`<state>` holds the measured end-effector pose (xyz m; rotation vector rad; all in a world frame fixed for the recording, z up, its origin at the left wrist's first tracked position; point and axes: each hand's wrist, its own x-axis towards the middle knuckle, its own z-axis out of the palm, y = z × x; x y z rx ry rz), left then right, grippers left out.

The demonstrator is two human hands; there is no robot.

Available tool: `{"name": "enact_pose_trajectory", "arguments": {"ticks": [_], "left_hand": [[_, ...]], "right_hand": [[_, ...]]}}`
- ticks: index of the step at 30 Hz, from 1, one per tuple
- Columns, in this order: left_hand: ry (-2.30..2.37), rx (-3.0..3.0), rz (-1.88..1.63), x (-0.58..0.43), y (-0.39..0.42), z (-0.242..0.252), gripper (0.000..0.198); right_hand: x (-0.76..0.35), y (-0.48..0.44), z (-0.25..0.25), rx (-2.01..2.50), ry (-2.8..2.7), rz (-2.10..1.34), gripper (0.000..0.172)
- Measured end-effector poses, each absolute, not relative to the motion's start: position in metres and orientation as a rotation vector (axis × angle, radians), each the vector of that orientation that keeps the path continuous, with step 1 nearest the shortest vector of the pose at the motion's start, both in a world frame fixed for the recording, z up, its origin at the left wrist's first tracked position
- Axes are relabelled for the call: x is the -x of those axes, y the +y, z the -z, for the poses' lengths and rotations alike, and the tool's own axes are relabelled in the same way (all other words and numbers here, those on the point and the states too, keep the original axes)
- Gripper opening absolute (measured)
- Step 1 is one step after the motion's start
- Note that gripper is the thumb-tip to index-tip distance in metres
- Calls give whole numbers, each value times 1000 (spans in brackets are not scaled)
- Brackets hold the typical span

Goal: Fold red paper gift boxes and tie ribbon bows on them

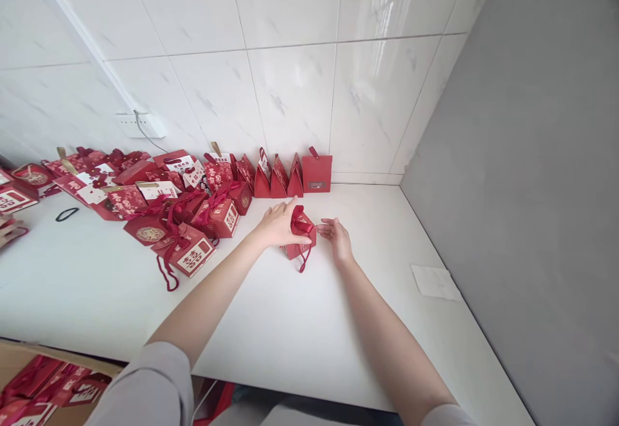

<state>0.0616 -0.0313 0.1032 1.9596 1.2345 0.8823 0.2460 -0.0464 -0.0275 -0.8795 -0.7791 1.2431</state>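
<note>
A small red gift box (302, 238) with a red cord handle stands on the white table (271, 323), between my two hands. My left hand (279, 225) rests over its left side and top, thumb along the front, holding it. My right hand (336, 236) sits just to the right of the box, fingers spread and pointing at it, fingertips at its edge; it grips nothing.
Many red gift boxes and bags (193, 245) crowd the table's left and back. A row of triangular red boxes (278, 181) and a square one (316, 173) stand against the tiled wall. A white paper (435, 281) lies at right. A cardboard carton (43, 384) of red boxes sits lower left.
</note>
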Motion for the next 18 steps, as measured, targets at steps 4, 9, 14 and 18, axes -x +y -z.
{"name": "enact_pose_trajectory", "arguments": {"ticks": [4,9,14,18], "left_hand": [[1328,-1836,-808,-61,-29,-97,91],[1246,-1729,-760,-30,-72,-98,91],[1188,-1654,-882,9,-153,-99,85],[1250,-1679,-964,34,-210,-116,81]], "right_hand": [[-247,-46,29,893,-786,-1231,47],[-248,-46,35,915,-801,-1227,42],[-249,-47,42,926,-807,-1226,41],[-250,-48,47,944,-817,-1203,38]]}}
